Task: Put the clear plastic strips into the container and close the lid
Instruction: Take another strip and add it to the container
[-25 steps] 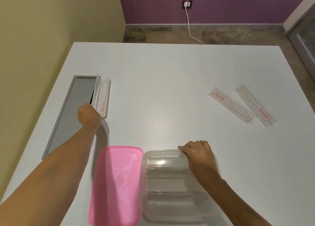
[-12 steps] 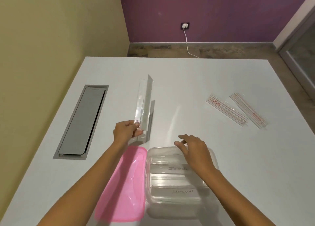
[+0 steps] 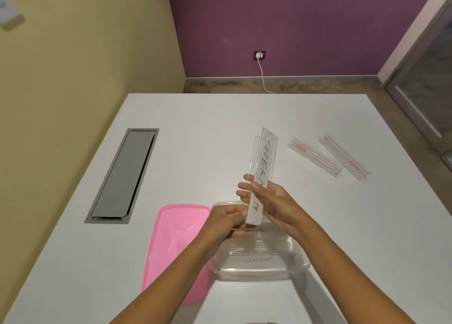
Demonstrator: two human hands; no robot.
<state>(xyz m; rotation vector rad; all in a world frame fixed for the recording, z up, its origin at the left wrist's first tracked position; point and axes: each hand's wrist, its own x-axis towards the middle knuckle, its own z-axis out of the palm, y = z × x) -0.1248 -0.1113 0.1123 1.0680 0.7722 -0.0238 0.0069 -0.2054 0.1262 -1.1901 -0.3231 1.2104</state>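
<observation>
Both hands meet above the far end of the clear container (image 3: 259, 260), which sits open on the white worktop (image 3: 220, 140) near the person. The left hand (image 3: 228, 217) pinches the lower end of two clear plastic strips (image 3: 265, 162) held upright; the front one carries handwritten letters reading "SUPER…". The right hand (image 3: 271, 202) grasps the same strips from the other side, its fingers spread behind them and its thumb across the front. Inside the container lie further strips, one marked "ELEPHANT" (image 3: 258, 259). The pink lid (image 3: 175, 240) lies flat on the worktop, touching the container's left side. Two more strips with red print (image 3: 329, 158) lie side by side well off to the right. A grey hatch (image 3: 123, 177) is set into the worktop at the left.
</observation>
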